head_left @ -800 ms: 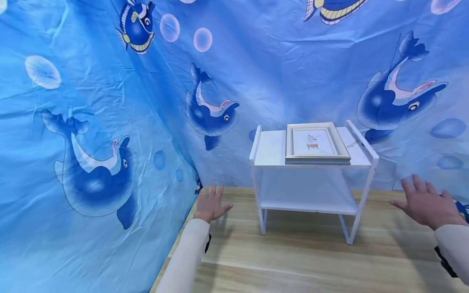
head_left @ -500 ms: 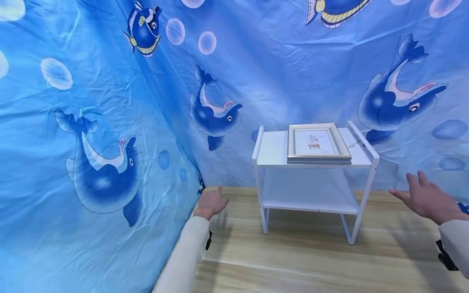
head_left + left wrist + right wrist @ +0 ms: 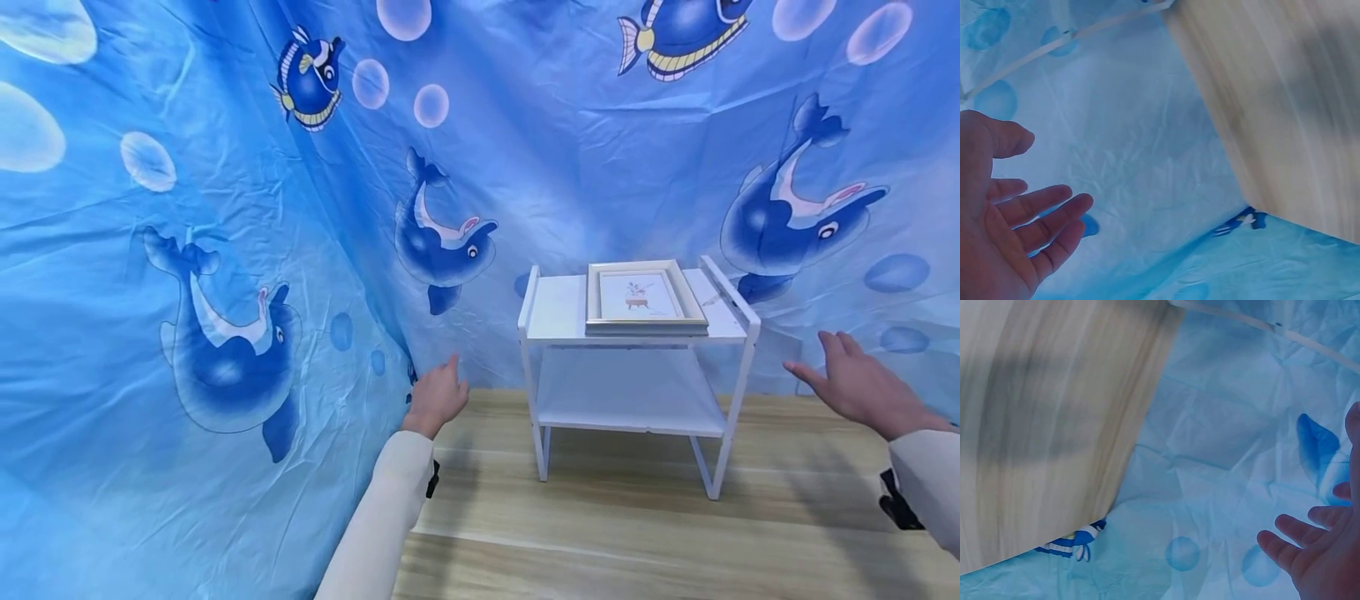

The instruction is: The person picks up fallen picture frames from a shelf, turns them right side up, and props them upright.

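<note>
My left hand (image 3: pixel 437 397) hangs in the air to the left of the white rack (image 3: pixel 637 367), its grip empty and the fingers loosely spread, as the left wrist view shows with the palm bare against the blue cloth. My right hand (image 3: pixel 855 385) hangs to the right of the rack, also holding nothing, fingers straight and apart, thumb pointing in toward the rack's right post. Neither hand touches the rack; each is near its own side of it, about level with the gap between the two shelves. The rack stands on the wooden table (image 3: pixel 637 533), at the far side, close to the cloth. On its top shelf lies a picture frame (image 3: pixel 643 297), flat and face up, silver-edged, with a small plant print inside; it sits toward the middle and right of that shelf, its near edge at the shelf's near edge. The lower shelf is seen beneath it. A blue sheet (image 3: pixel 225 250) printed with dolphins, fish and bubbles hangs behind the table and along its left edge.
</note>
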{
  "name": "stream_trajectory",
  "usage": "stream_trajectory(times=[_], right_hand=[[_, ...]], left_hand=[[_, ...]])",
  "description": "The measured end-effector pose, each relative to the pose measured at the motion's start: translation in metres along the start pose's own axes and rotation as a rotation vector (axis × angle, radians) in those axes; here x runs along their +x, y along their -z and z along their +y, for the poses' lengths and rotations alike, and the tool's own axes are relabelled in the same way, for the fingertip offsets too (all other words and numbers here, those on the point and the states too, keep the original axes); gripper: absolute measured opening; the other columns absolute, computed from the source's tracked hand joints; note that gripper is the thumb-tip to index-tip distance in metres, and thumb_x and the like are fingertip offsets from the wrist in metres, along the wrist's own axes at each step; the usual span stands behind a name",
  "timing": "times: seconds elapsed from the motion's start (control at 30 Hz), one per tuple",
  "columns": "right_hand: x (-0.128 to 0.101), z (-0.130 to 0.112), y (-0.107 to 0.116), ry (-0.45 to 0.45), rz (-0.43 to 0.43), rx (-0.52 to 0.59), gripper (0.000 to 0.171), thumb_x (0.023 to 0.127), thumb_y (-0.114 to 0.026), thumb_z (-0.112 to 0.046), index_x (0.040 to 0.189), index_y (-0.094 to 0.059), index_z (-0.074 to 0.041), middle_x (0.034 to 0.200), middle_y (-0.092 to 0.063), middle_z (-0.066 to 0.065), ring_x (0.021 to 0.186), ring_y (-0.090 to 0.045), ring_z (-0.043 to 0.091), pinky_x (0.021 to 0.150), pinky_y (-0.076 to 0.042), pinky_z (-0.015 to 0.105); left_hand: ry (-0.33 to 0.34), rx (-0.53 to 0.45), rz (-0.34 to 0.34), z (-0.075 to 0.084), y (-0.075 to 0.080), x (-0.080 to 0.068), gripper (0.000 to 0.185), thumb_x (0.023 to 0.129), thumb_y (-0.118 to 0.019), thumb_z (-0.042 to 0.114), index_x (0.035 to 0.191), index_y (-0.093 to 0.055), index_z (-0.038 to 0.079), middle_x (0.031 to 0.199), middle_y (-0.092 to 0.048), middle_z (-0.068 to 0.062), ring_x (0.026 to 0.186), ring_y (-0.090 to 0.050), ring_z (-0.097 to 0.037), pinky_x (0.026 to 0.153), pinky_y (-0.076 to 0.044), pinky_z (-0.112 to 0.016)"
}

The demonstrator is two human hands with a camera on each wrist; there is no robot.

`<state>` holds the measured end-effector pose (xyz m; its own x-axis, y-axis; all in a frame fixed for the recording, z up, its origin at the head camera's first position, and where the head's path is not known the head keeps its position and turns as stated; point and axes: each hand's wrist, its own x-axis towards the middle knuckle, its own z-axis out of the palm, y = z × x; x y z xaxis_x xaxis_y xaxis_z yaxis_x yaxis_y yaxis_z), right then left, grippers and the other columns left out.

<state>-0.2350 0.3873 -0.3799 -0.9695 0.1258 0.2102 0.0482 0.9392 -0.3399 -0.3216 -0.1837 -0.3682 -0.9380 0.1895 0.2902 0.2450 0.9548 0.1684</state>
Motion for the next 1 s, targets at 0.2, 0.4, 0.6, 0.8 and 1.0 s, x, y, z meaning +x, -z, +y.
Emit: stream_trajectory(times=[0.2,0.4,0.6,0.8,1.0], right_hand=[[-0.001,-0.016,0.019,-0.016,0.006,0.031,0.104,0.100,-0.033,-0.065,0.144,-0.004,0.025,0.141,-0.012,0.052,0.122,-0.024,0.069,0.096,-0.028,0.077],[0.002,-0.028,0.034,0.012,0.016,0.069,0.099,0.102,-0.030,-0.061,0.146,-0.003,0.023,0.140,-0.014,0.052,0.122,-0.024,0.069,0.096,-0.027,0.078],[0.007,-0.039,0.048,0.061,0.048,0.093,0.094,0.103,-0.029,-0.057,0.146,-0.003,0.022,0.141,-0.015,0.052,0.122,-0.024,0.069,0.096,-0.025,0.078],[0.010,-0.052,0.061,0.071,0.071,0.105,0.093,0.103,-0.027,-0.058,0.147,-0.002,0.021,0.142,-0.015,0.052,0.123,-0.024,0.069,0.096,-0.025,0.078],[0.011,-0.064,0.073,0.092,0.094,0.130,0.092,0.103,-0.027,-0.057,0.149,-0.001,0.018,0.146,-0.012,0.049,0.128,-0.021,0.068,0.097,-0.023,0.078]], left_hand=[[-0.019,-0.033,0.063,0.010,0.014,0.006,0.054,0.098,-0.051,0.021,0.149,-0.040,0.004,0.122,-0.064,-0.017,0.097,-0.066,-0.033,0.081,-0.055,-0.046],[-0.038,-0.097,0.107,0.023,0.032,0.010,0.059,0.099,-0.050,0.023,0.153,-0.034,0.005,0.147,-0.045,-0.019,0.131,-0.048,-0.036,0.106,-0.042,-0.049],[-0.044,-0.144,0.153,0.035,0.048,0.015,0.063,0.096,-0.048,0.018,0.155,-0.030,0.007,0.152,-0.039,-0.016,0.136,-0.042,-0.034,0.108,-0.040,-0.049],[-0.039,-0.202,0.180,0.050,0.062,0.019,0.064,0.095,-0.047,0.016,0.156,-0.028,0.009,0.154,-0.035,-0.014,0.136,-0.041,-0.033,0.108,-0.040,-0.049],[-0.023,-0.253,0.209,0.069,0.079,0.024,0.064,0.095,-0.047,0.015,0.156,-0.028,0.013,0.155,-0.036,-0.012,0.137,-0.041,-0.031,0.108,-0.041,-0.049]])
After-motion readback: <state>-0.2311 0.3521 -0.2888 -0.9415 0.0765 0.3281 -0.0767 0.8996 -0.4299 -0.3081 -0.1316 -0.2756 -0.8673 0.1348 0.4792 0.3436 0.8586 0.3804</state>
